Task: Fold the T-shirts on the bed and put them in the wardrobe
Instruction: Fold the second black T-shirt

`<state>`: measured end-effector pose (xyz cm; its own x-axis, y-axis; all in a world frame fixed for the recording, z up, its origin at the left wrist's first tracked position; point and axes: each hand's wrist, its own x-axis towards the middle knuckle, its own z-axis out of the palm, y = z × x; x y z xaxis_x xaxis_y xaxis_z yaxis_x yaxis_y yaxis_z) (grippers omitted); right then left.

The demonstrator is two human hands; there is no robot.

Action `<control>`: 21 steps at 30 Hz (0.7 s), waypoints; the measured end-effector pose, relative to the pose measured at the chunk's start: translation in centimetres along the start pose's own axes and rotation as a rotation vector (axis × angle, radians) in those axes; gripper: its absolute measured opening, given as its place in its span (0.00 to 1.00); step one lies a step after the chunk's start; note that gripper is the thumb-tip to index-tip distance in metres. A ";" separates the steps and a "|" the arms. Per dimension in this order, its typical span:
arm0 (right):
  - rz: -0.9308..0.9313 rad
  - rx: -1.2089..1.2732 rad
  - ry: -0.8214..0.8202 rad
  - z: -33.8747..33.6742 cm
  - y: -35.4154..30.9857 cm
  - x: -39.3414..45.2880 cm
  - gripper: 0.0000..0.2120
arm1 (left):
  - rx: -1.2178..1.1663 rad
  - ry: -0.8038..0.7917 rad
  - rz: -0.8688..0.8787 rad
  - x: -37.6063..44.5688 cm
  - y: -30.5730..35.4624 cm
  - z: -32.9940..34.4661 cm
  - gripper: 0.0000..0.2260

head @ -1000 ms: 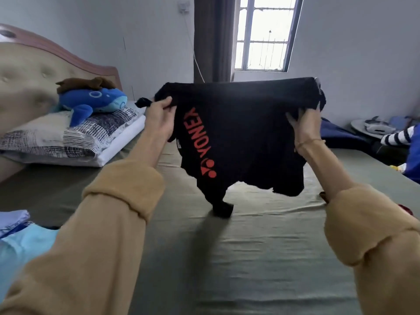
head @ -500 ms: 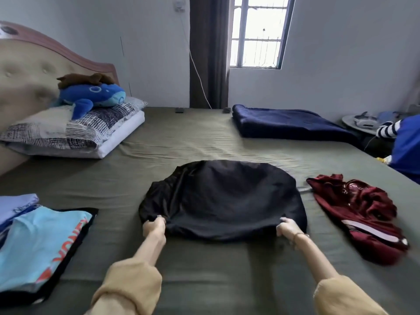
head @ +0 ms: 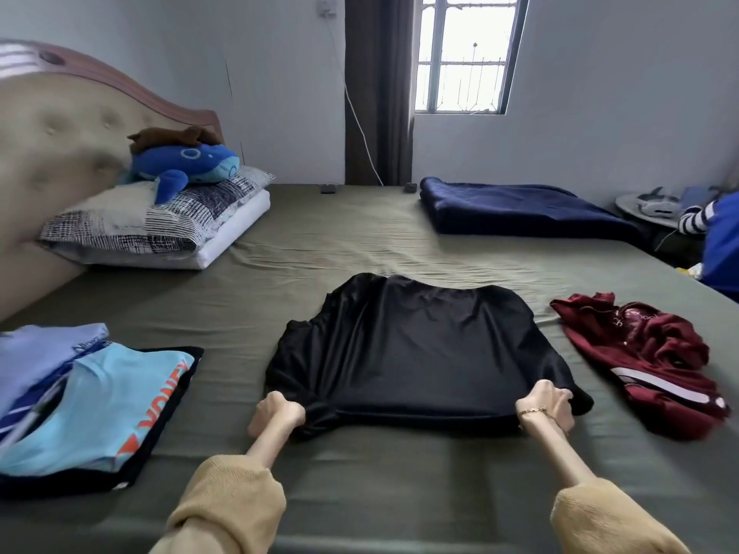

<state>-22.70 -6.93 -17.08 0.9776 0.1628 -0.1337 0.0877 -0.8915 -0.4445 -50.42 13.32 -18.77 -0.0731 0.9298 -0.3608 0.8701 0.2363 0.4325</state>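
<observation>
One black T-shirt point(head: 416, 349) spread flat mid-bed point(head: 320, 249), two hands, left hand point(head: 276, 411) and right hand point(head: 546, 405), each gripping a near corner, one crumpled maroon garment point(head: 648, 357) right, perhaps three folded shirts point(head: 92, 401) stacked left.

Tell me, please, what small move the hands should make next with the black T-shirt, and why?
Probably let go of the near corners and smooth it. The black T-shirt lies spread on the bed, yet its left side is bunched, and the left hand and right hand grip its near edge. A flat shirt should fold more neatly.
</observation>
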 end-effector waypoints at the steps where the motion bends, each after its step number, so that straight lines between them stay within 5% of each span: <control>1: 0.008 -0.028 -0.006 -0.1 0.0 -0.1 0.20 | 0.045 -0.011 -0.004 -0.3 0.0 -0.3 0.20; 7: 0.083 0.174 -0.024 0.0 1.3 -0.5 0.22 | -0.281 0.009 -0.045 0.0 -0.6 0.3 0.38; 18: 0.237 0.861 0.017 -0.1 3.9 0.6 0.16 | -1.024 -0.410 -0.240 -1.3 1.0 -0.9 0.17; 21: 0.281 1.019 -0.108 -0.4 3.1 0.6 0.18 | -1.196 -0.471 -0.230 -1.7 2.1 -1.1 0.17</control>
<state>-21.76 -9.80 -18.16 0.9110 0.0876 -0.4029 -0.3897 -0.1361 -0.9108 -49.03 12.58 -16.33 0.2277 0.7047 -0.6719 -0.1264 0.7056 0.6972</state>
